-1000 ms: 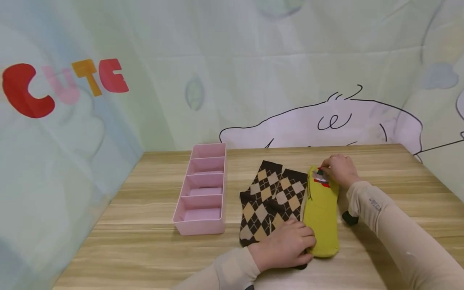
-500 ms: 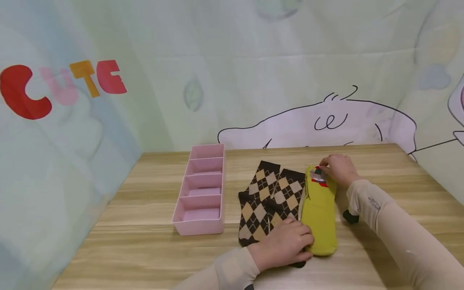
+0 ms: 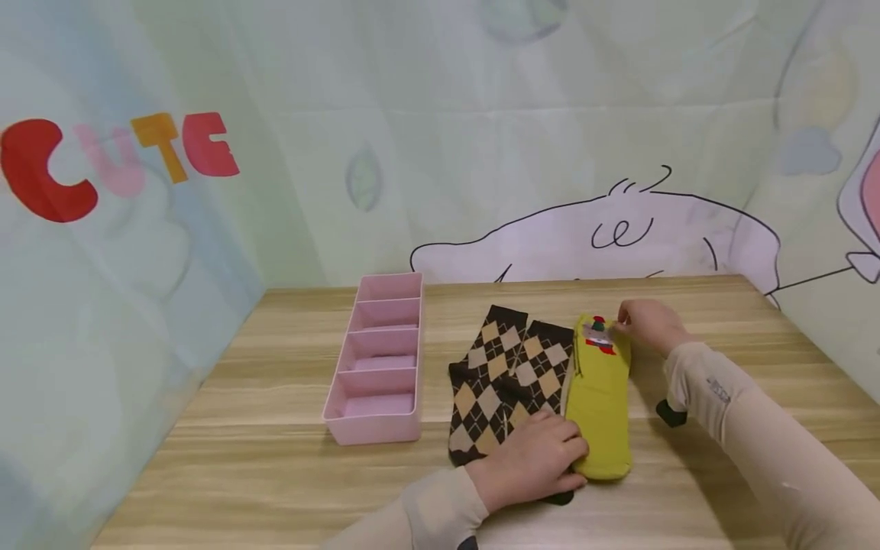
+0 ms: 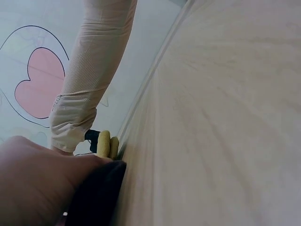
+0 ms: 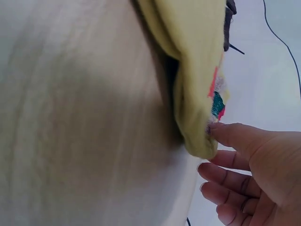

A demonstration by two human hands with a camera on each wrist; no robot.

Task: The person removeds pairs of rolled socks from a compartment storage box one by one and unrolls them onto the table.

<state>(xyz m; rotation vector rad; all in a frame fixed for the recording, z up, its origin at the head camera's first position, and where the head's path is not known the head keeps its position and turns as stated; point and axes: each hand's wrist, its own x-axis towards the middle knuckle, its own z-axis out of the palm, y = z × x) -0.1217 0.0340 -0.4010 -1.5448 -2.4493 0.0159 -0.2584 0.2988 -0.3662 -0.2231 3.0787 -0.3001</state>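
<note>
Yellow socks, laid one over the other with a small embroidered figure near the top end, lie flat in the head view. My right hand pinches their far right edge; in the right wrist view its thumb is on the embroidered face and the forefinger lies behind the edge. To the left lie two black-and-tan argyle socks, side by side. My left hand rests over the lower part of the nearer argyle sock, bent fingertips against the yellow socks' lower left edge. In the left wrist view it partly covers a dark sock end.
A pink box with several compartments in a row stands left of the socks on the wooden table. Behind the table hangs a printed cloth. A small black object is at the right wrist.
The right hand has drawn slightly right toward the yellow socks' edge, so more of the embroidery shows. The yellow socks have shifted a little left. The left hand stays nearly in place.
</note>
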